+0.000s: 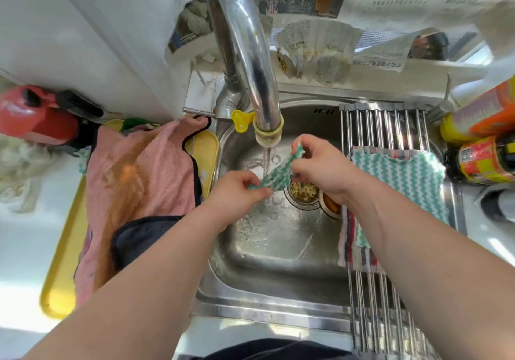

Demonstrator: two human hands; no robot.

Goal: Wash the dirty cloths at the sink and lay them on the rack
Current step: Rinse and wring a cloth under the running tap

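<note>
Tap point(245, 52) overhangs sink point(278, 248) ctr; rack point(370, 298) front free.

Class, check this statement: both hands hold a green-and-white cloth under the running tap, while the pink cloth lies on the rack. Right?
In the head view the pink cloth lies on the yellow tray left of the sink, not on the rack. The left hand and right hand hold the green-and-white cloth under the running tap.

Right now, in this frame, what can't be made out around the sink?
Head view only:
- Striped cloth: mostly under the laid green cloth and the right arm.
- Strainer: partly behind the held cloth and the right hand.
- Rack: near end cut off by the bottom edge.
- Bottles: cut off by the right edge, labels blurred.
</note>
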